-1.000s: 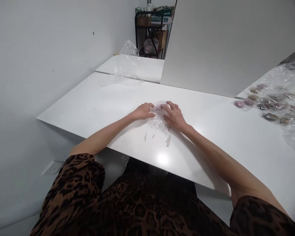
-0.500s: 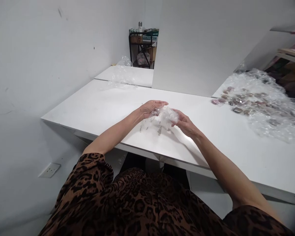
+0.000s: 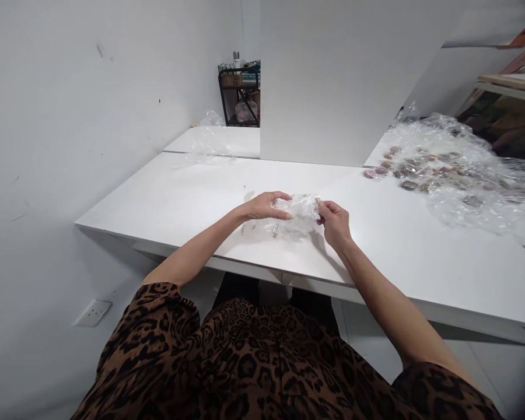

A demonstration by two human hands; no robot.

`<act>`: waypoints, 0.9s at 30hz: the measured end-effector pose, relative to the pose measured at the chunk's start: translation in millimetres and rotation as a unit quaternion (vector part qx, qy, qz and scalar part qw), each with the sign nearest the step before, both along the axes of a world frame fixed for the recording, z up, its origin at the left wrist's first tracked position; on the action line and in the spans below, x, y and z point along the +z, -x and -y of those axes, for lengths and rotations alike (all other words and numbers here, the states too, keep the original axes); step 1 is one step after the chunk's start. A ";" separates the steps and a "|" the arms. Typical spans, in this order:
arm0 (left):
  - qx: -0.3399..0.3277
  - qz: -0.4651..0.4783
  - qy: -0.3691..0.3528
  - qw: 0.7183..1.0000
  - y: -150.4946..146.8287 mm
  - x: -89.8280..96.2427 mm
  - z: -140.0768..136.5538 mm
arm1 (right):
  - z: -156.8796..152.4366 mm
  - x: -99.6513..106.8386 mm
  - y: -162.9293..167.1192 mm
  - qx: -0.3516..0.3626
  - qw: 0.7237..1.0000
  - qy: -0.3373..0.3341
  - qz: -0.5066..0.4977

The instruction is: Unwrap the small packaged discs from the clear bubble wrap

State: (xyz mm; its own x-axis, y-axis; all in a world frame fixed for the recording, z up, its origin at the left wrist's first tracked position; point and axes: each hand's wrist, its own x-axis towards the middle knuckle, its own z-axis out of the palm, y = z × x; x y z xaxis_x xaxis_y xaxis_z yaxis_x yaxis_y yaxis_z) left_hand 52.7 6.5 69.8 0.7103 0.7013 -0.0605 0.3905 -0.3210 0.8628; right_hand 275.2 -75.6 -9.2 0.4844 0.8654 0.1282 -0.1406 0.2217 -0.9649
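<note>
Between my two hands is a crumpled clear bubble wrap bundle, just over the white table. My left hand curls round its left end, thumb below and fingers above. With thumb and fingertips pressed together, my right hand pinches the bundle's right edge. Whether anything lies inside the wrap I cannot make out. Small greyish bits show on the tabletop below my left hand.
At the right, several polished stones lie among a large heap of bubble wrap. More clear plastic rests at the back left. A white partition rises behind the table, with a black shelf cart beyond.
My right hand has gone from spread fingers at the wrap's side to a pinch on its edge. The left hand now wraps round the other end. The view has shifted slightly to the right.
</note>
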 end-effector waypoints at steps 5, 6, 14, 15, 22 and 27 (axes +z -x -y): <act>0.015 -0.040 -0.054 0.998 13.1 -10.6 -6.9 | -5.3 -0.7 -29.7 -0.074 0.988 0.045 -0.132; 0.008 -0.050 -0.046 0.998 16.8 -13.1 -9.5 | -4.9 -0.9 -34.1 -0.079 0.984 0.054 -0.152; 0.016 0.007 -0.086 0.996 10.7 -4.6 6.7 | 9.0 8.7 -23.0 -0.108 0.990 0.038 -0.084; 0.023 0.040 -0.102 0.994 0.8 -2.8 11.5 | 9.1 11.8 -19.1 -0.096 0.992 0.029 -0.071; 0.056 0.127 0.031 0.990 -61.1 -21.0 16.4 | 9.9 24.3 1.4 0.009 0.997 0.038 -0.063; 0.265 0.137 0.055 0.953 -68.3 -35.7 -0.5 | 25.8 11.6 13.3 0.116 0.986 0.120 0.005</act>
